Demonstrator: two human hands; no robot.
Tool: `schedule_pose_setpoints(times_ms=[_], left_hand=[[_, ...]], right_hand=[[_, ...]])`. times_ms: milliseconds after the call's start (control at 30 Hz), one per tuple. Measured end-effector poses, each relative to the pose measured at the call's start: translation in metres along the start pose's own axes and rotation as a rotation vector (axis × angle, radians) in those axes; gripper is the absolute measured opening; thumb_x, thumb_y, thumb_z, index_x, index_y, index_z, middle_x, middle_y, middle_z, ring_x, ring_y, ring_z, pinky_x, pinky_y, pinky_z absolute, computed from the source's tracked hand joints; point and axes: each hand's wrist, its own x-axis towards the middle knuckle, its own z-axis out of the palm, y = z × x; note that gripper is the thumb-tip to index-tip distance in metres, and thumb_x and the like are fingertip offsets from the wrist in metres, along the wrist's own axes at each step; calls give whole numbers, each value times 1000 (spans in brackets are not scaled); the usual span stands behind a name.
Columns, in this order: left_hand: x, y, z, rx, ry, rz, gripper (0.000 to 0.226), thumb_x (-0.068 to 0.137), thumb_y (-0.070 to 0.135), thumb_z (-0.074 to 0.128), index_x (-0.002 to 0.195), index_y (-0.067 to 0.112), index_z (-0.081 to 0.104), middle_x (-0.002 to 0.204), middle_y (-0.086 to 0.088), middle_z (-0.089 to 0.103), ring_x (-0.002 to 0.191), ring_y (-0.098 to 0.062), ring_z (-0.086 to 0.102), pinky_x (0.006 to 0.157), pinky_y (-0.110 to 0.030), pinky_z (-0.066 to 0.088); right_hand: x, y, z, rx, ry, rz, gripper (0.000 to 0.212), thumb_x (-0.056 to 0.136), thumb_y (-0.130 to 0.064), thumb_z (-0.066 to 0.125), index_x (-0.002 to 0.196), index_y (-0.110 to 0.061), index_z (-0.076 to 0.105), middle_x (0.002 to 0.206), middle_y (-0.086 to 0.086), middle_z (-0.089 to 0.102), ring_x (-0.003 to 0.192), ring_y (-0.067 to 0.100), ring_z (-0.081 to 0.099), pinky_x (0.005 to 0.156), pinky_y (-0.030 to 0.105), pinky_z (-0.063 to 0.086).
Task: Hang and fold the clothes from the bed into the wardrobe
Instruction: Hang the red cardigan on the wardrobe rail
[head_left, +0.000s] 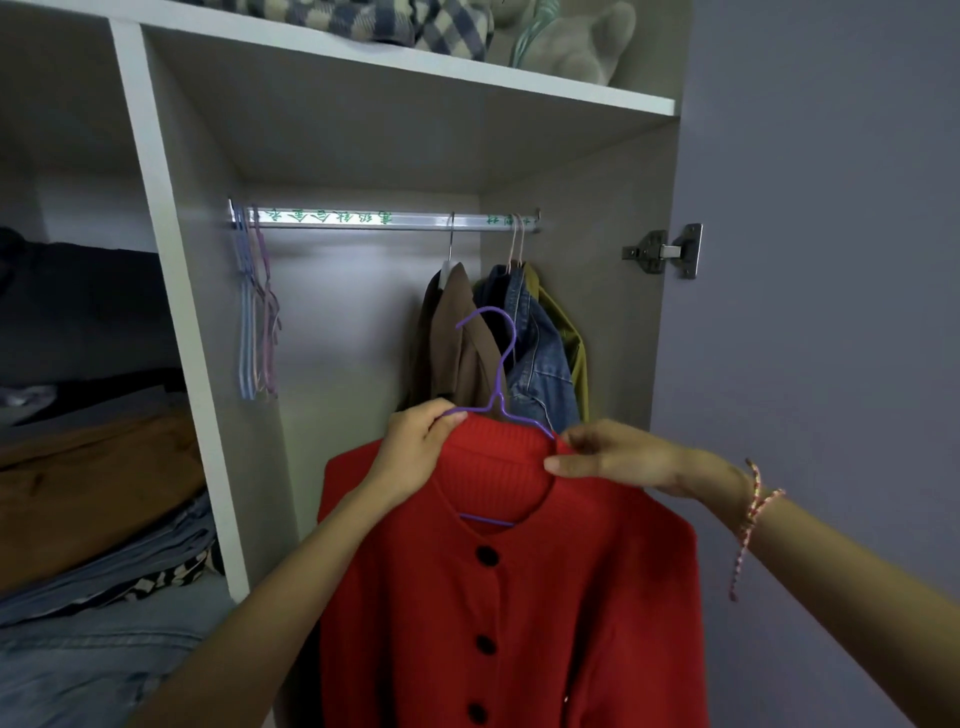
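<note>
Hanging step in hand: left hand (415, 447) grips the thin purple wire hanger (501, 374), right hand (618, 457) pinches the collar of the red knitted button cardigan (519, 597) on it, below the silver wardrobe rail (363, 218); next move likely calls for lifting the hook over that rail

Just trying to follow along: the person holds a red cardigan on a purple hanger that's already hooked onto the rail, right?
Not hooked yet. The head view shows the hook of the purple hanger free in the air, below the rail; the left hand and right hand hold the red cardigan on it.
</note>
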Motion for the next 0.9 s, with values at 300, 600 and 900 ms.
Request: schedule_pose_setpoints(times_ms=[300, 600, 900], left_hand=[[65, -6, -7, 98, 192, -226, 46, 88, 37, 41, 124, 14, 58, 128, -6, 58, 123, -21, 50, 107, -41, 32], [110, 3, -9, -270, 228, -386, 39, 101, 25, 35, 132, 7, 51, 136, -11, 51, 127, -21, 46, 109, -29, 32], [168, -3, -39, -349, 251, -384, 49, 94, 30, 42, 142, 21, 39, 140, -6, 48, 127, -21, 46, 109, -40, 35]], right_hand=[[43, -54, 26, 711, 229, -26, 18, 91, -10, 57, 76, -2, 64, 72, 13, 64, 64, 19, 61, 63, 26, 54], [159, -122, 13, 684, 540, -43, 10, 79, 3, 52, 77, -3, 60, 70, 9, 56, 65, 21, 53, 63, 29, 43], [274, -164, -23, 398, 588, -81, 18, 90, -6, 54, 95, 6, 66, 90, 17, 61, 86, 24, 57, 67, 26, 45]])
